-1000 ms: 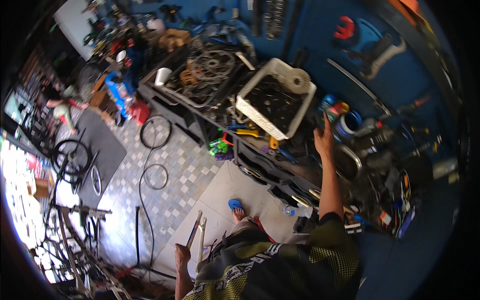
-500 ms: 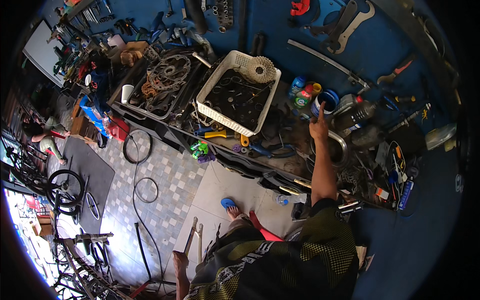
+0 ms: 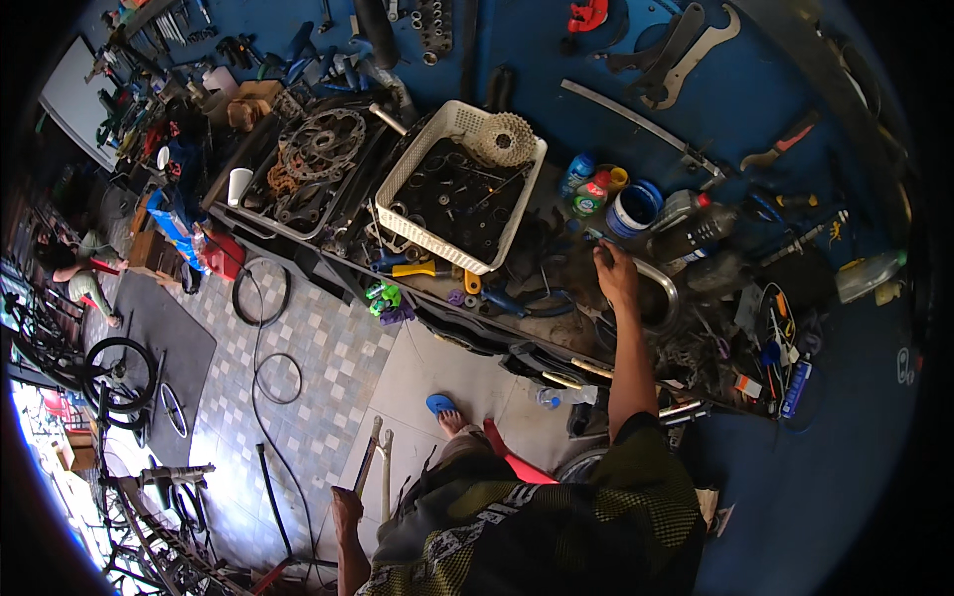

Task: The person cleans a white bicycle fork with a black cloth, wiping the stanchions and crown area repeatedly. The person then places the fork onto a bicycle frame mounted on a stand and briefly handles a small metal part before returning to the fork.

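My right hand [image 3: 618,278] is low over the cluttered bench, fingers bent and closed at a small pale-blue thing [image 3: 593,235] too small to name. Just beyond it stands a white tub with a blue rim [image 3: 628,215]. A curved silver metal tube [image 3: 668,293] lies beside my right wrist. Down at the lower left, my left hand [image 3: 347,509] is wrapped round one leg of a cream two-pronged bicycle tube [image 3: 386,467], whose lower part is hidden by my shirt.
A white plastic basket [image 3: 432,241] of small parts and a cassette [image 3: 506,140] stands mid-bench. Bottles [image 3: 590,195] cluster behind the tub. Tools hang on the blue wall [image 3: 556,60]. A black hose [image 3: 256,372] loops over the tiled floor. Another person [image 3: 84,266] sits far left.
My right hand has drawn back from the tub's rim, down and slightly left to the bench; its pointing finger is now bent. My left hand keeps its hold while the view shifts slightly.
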Demonstrator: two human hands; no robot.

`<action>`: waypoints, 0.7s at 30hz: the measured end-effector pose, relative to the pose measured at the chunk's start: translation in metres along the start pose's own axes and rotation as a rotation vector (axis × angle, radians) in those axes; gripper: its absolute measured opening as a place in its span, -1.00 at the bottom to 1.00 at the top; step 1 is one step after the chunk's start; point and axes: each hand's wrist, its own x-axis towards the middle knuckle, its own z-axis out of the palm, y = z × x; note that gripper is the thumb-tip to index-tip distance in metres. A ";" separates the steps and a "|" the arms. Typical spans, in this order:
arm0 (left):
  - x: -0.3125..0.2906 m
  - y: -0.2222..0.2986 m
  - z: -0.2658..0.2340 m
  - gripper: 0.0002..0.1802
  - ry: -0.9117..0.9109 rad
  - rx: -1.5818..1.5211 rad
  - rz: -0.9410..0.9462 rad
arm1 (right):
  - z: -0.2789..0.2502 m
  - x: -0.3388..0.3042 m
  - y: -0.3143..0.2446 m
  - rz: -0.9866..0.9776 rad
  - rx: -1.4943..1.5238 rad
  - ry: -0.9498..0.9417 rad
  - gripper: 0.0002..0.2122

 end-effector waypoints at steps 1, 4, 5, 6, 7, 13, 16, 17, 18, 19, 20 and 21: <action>-0.002 0.001 0.000 -0.66 -0.042 0.012 -0.068 | 0.000 -0.002 -0.010 -0.019 0.063 -0.010 -0.51; -0.007 0.001 0.001 -0.67 -0.038 0.011 -0.062 | 0.017 -0.008 -0.048 -0.201 0.175 -0.093 -0.54; -0.009 0.000 0.003 -0.67 -0.003 -0.017 0.001 | 0.032 -0.013 -0.061 -0.302 0.144 -0.025 -0.50; -0.011 -0.003 0.005 -0.68 -0.001 -0.031 -0.005 | 0.041 -0.016 -0.070 -0.272 0.076 -0.122 -0.49; -0.012 -0.008 0.008 -0.68 -0.018 -0.048 -0.043 | 0.053 -0.018 -0.078 -0.349 -0.093 -0.051 -0.51; -0.030 -0.048 0.025 -0.70 0.049 0.143 0.174 | 0.095 0.003 -0.081 -0.323 0.036 0.053 -0.76; -0.054 -0.056 0.025 -0.67 0.131 -0.033 -0.053 | 0.068 0.017 -0.073 -0.424 0.088 0.180 -0.77; -0.067 -0.057 0.023 -0.65 0.144 -0.123 -0.178 | 0.054 0.018 -0.075 -0.399 0.079 0.212 -0.75; -0.078 -0.058 0.020 -0.63 0.141 -0.214 -0.301 | 0.039 0.015 -0.079 -0.389 0.043 0.284 -0.76; -0.090 -0.060 0.015 -0.62 0.158 -0.247 -0.330 | 0.020 0.010 -0.086 -0.495 -0.003 0.326 -0.70; -0.104 -0.064 0.011 -0.60 0.165 -0.274 -0.371 | 0.007 0.003 -0.100 -0.510 0.068 0.385 -0.60; -0.115 -0.070 0.008 -0.61 0.185 -0.310 -0.390 | -0.002 -0.007 -0.119 -0.592 0.081 0.455 -0.55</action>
